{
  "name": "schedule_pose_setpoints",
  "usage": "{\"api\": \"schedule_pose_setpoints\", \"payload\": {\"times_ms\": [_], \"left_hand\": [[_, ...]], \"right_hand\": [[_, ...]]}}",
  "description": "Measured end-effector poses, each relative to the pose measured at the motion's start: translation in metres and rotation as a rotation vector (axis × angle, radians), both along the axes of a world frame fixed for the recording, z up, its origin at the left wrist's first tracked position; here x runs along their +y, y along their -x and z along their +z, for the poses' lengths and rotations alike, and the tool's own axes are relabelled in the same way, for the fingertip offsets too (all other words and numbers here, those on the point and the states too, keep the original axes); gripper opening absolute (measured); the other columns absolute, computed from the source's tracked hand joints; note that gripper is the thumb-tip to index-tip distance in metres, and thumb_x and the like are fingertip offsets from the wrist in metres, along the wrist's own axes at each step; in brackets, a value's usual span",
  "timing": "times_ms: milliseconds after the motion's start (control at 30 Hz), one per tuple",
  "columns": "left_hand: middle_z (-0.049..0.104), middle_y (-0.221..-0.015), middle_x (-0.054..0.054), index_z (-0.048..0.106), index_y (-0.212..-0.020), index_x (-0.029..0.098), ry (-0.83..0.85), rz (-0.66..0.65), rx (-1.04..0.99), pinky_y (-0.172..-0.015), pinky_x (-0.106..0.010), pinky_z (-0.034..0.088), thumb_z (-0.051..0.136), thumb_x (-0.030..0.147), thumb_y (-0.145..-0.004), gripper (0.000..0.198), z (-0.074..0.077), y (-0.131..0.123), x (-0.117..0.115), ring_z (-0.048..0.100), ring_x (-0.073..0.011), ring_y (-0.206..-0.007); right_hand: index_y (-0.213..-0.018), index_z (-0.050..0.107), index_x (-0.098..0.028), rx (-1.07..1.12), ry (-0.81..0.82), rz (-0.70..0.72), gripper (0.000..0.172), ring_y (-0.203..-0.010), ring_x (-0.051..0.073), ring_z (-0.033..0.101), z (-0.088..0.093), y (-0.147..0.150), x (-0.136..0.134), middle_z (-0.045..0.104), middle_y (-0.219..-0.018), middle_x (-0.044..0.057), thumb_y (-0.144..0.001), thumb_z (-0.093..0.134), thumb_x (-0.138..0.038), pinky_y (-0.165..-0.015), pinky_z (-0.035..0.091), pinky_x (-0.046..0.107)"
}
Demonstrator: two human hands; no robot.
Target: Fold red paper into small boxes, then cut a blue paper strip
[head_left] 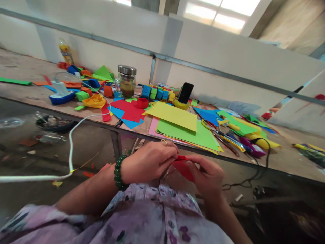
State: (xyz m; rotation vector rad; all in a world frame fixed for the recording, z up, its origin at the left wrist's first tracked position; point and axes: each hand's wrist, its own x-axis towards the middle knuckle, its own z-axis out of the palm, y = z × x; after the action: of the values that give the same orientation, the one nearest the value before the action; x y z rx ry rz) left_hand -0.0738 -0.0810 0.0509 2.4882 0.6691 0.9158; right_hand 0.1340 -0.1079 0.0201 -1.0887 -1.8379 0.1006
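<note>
Both my hands hold a small red piece of folded paper (183, 167) in front of my chest, below the table edge. My left hand (149, 161), with a ring and a green bead bracelet at the wrist, pinches its left side with closed fingers. My right hand (207, 174) grips its right side, fingers curled round it. Just beyond my hands, a stack of coloured sheets (185, 130) lies on the wooden table (286, 159), yellow and green on top.
A glass jar with a metal lid (126, 81), small folded paper boxes (156, 93), a black phone (185, 93) propped upright, scissors and pens (228, 139) and red and blue sheets (128, 112) cover the table. A white cable (71, 142) hangs off its left edge. A wall stands behind.
</note>
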Motion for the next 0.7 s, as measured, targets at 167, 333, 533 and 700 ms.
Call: {"api": "schedule_pose_setpoints", "payload": {"times_ms": [167,333,533,700], "left_hand": [[0.068,-0.093,-0.007,0.060,-0.088,0.016,0.159,0.057,-0.127,-0.077,-0.025,0.050,0.051,0.013,-0.089,0.010,-0.004,-0.004,-0.001,0.065,-0.0169,-0.087],[0.071,-0.090,-0.006,0.059,-0.104,0.015,0.559,0.018,-0.509,-0.071,-0.021,0.053,0.055,0.010,-0.080,0.025,-0.012,-0.010,0.001,0.069,-0.0148,-0.083],[0.074,-0.096,-0.010,0.071,-0.107,0.012,0.739,0.007,-0.539,-0.072,-0.027,0.056,0.060,0.018,-0.077,0.032,-0.018,-0.015,-0.006,0.070,-0.0219,-0.087],[0.075,-0.090,-0.010,0.076,-0.099,0.011,0.756,0.002,-0.546,-0.072,-0.031,0.057,0.061,0.024,-0.080,0.028,-0.018,-0.018,-0.008,0.070,-0.0248,-0.086]], "right_hand": [[-0.081,0.074,-0.024,0.066,0.048,-0.045,0.013,-0.055,0.016,0.066,0.003,0.003,-0.002,0.075,-0.069,0.001,-0.084,0.064,-0.031,-0.052,0.053,0.025],[-0.079,0.074,-0.024,0.151,-0.042,-0.127,0.009,-0.057,0.016,0.066,-0.003,-0.001,-0.004,0.074,-0.071,0.001,-0.083,0.067,-0.028,-0.052,0.051,0.025],[-0.084,0.073,-0.026,0.183,-0.118,-0.123,0.006,-0.062,0.016,0.067,-0.010,-0.004,-0.006,0.075,-0.077,0.000,-0.081,0.070,-0.021,-0.053,0.050,0.025],[-0.085,0.073,-0.027,0.182,-0.153,-0.121,0.008,-0.067,0.018,0.070,-0.007,-0.001,-0.009,0.075,-0.079,0.001,-0.081,0.070,-0.020,-0.061,0.055,0.029]]}}
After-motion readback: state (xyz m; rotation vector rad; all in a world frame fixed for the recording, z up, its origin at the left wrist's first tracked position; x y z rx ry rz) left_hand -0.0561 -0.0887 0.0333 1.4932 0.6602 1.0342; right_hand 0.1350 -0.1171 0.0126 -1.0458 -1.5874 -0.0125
